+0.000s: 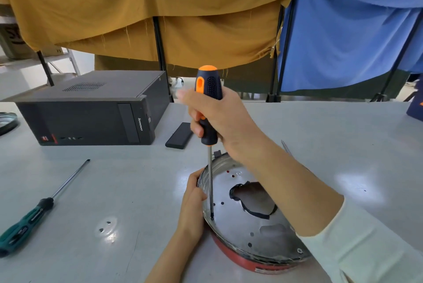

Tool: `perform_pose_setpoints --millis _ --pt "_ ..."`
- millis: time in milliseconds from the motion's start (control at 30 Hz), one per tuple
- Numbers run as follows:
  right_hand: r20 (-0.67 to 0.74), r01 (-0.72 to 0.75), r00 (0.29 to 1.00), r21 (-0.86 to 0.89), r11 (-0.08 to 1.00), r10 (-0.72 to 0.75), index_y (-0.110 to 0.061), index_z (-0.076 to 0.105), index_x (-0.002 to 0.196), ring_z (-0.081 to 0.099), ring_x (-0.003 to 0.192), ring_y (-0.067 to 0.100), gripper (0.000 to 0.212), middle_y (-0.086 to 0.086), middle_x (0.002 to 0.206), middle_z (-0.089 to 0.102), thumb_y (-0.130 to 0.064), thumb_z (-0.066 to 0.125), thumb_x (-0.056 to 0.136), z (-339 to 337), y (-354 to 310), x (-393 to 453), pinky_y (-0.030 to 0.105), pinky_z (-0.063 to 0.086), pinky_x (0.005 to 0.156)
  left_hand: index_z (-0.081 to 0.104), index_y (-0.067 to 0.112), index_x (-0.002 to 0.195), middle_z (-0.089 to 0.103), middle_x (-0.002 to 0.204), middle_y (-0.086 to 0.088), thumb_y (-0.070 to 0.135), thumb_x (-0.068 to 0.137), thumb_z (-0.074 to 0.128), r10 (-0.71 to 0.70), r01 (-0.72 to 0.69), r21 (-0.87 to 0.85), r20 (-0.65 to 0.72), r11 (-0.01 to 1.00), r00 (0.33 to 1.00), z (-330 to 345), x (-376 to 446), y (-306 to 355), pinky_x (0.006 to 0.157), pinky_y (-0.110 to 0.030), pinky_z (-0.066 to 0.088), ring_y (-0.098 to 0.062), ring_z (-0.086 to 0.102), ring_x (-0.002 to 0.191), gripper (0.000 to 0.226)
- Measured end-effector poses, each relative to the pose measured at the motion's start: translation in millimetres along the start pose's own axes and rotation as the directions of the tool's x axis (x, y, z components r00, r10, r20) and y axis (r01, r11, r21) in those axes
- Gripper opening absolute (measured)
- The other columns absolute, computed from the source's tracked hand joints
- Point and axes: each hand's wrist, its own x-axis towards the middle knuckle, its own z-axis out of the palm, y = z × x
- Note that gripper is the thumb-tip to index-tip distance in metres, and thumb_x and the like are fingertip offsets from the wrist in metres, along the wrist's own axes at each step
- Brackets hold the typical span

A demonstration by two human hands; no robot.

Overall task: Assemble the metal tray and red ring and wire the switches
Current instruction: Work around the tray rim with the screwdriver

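— Looking at the lower right of the frame: why is the tray (247,211) seated in the red ring (240,257) like that?

— So its holes probably line up for screws. The left hand (193,205) curls over the tray's left rim, likely steadying it.

— And the right hand (219,122)?

— Wrapped around the orange-black screwdriver (207,109) at centre frame, shaft upright, tip down on the tray floor just beside the left thumb. I judge it is driving a screw; the screw itself is too small to tell.

— The green screwdriver (29,218)?

— Lying apart, lower left, untouched.
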Motion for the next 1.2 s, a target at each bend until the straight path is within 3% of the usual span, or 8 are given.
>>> perform_pose_setpoints --millis 133,267,433,567,767,867,1033,1200 --pt "0.517 -0.176 0.853 0.171 0.969 0.064 -0.016 0.052 0.078 0.058 0.057 0.017 0.009 -0.003 0.063 0.057 -0.017 0.056 0.086 -17 -9 10 0.029 0.047 0.059 0.062 0.026 0.108 0.07 0.105 0.003 0.019 0.068 0.046 -0.027 0.027 -0.003 -0.017 1.0 0.999 1 2 -1 0.062 -0.015 0.051 -0.009 0.067 0.091 0.044" --pt "0.648 -0.261 0.76 0.239 0.935 0.046 -0.014 0.038 0.073 0.043 0.04 0.01 0.017 -0.005 0.052 0.045 -0.008 0.049 0.085 -16 -11 11 0.023 0.034 0.045 0.062 0.023 0.108 0.069 0.106 -0.002 0.009 0.076 0.046 -0.027 0.027 -0.012 -0.003 1.0 1.0 0 0 0 0.059 -0.017 0.051 -0.01 0.067 0.088 0.039" --pt "0.173 -0.071 0.984 0.202 0.977 0.035 -0.019 0.04 0.066 0.028 0.038 0.009 0.03 -0.004 0.05 0.035 -0.009 0.05 0.092 0 1 6 0.02 0.025 0.041 0.061 0.021 0.111 0.071 0.101 0.004 0.018 0.065 0.043 0.017 -0.017 -0.003 0.021 1.0 1.0 0 -2 2 0.061 -0.016 0.051 -0.007 0.067 0.087 0.049" --pt "-0.252 0.059 0.966 -0.008 0.998 -0.059 -0.018 0.04 0.068 0.034 0.041 0.013 0.025 0.004 0.058 0.037 -0.011 0.056 0.086 6 8 -1 0.019 0.03 0.039 0.06 0.022 0.109 0.072 0.088 0.012 0.014 0.064 0.04 0.022 -0.022 -0.001 0.021 1.0 1.0 0 0 0 0.058 -0.015 0.05 -0.003 0.067 0.079 0.05" --pt "0.447 -0.109 0.893 0.11 0.988 0.049 -0.015 0.054 0.072 0.048 0.051 0.014 0.016 0.0 0.065 0.054 -0.017 0.056 0.087 -12 -11 6 0.026 0.042 0.053 0.062 0.029 0.108 0.071 0.101 0.011 0.021 0.07 0.046 -0.009 0.009 0.015 -0.002 1.0 1.0 -1 2 -2 0.064 -0.015 0.051 -0.007 0.067 0.092 0.041" --pt "0.534 -0.129 0.845 0.16 0.979 0.024 -0.011 0.04 0.063 0.039 0.042 0.012 0.026 0.005 0.056 0.036 -0.016 0.048 0.088 -12 -13 4 0.023 0.036 0.047 0.062 0.029 0.105 0.07 0.102 0.007 0.021 0.07 0.046 -0.013 0.013 0.019 -0.008 1.0 1.0 -1 2 -2 0.065 -0.017 0.052 -0.009 0.067 0.092 0.039" --pt "0.074 -0.015 0.997 0.12 0.993 0.006 -0.019 0.046 0.062 0.034 0.04 0.008 0.032 -0.004 0.05 0.038 -0.016 0.058 0.092 8 0 -2 0.021 0.031 0.044 0.061 0.029 0.107 0.072 0.095 0.012 0.017 0.077 0.045 0.002 -0.002 0.017 -0.009 1.0 1.0 -1 1 -3 0.059 -0.014 0.051 -0.004 0.068 0.084 0.036" --pt "-0.345 0.09 0.932 -0.076 0.993 -0.111 -0.018 0.048 0.064 0.042 0.047 0.013 0.029 -0.002 0.051 0.043 -0.02 0.065 0.087 13 7 -8 0.029 0.04 0.05 0.06 0.028 0.107 0.072 0.089 0.014 0.004 0.084 0.042 0.001 -0.002 0.048 0.003 0.999 1.0 -2 2 -3 0.058 -0.013 0.051 -0.003 0.068 0.081 0.038"
